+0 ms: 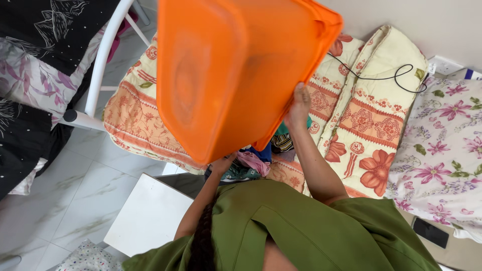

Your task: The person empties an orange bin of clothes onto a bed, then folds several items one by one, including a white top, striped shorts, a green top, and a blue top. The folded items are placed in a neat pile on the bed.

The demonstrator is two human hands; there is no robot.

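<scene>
Orange plastic tub (236, 70), tipped up bottom-first toward the camera, hangs over the patterned quilt (366, 110) and a heap of clothes (253, 163). The right hand (299, 105) closes its grip on the tub's rim; the left hand (223, 163) grips the lower corner.

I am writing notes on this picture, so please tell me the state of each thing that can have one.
Orange plastic tub: lifted, tipped over, bottom facing the camera.
Right hand: gripping the tub's rim.
Left hand: gripping the tub's lower corner.
Pile of coloured clothes: heaped loosely under the tub.
Cream floral quilt: folded, lying flat.
Black cable: loose, looped on the quilt.
Black phone: screen dark.
</scene>
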